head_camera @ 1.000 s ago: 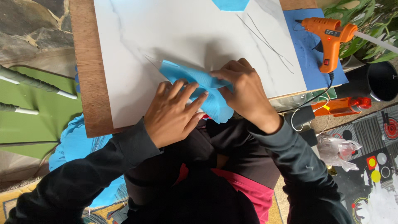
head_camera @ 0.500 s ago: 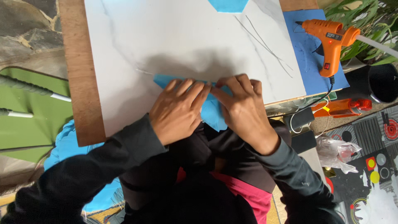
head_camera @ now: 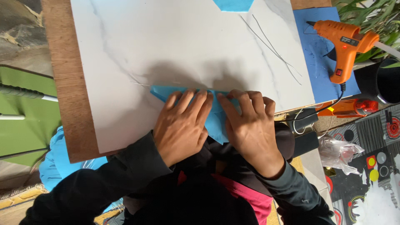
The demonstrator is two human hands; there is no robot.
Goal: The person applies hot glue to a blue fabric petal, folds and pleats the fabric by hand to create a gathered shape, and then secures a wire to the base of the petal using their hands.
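A folded piece of light blue paper lies at the near edge of a white marble-patterned board. My left hand lies flat on its left half, fingers spread and pointing away from me. My right hand presses flat on its right half, fingers side by side with the left hand's. Only a left corner and the strip between my hands show; the remainder of the paper is hidden under my palms.
An orange glue gun rests on a blue sheet at the right. Two thin wires lie on the board. Another blue paper piece sits at the far edge. A brown wooden tabletop borders the board on the left.
The blue paper, earlier lifted and folded between my fingers, now lies flat. Both hands have come down side by side and spread over it.
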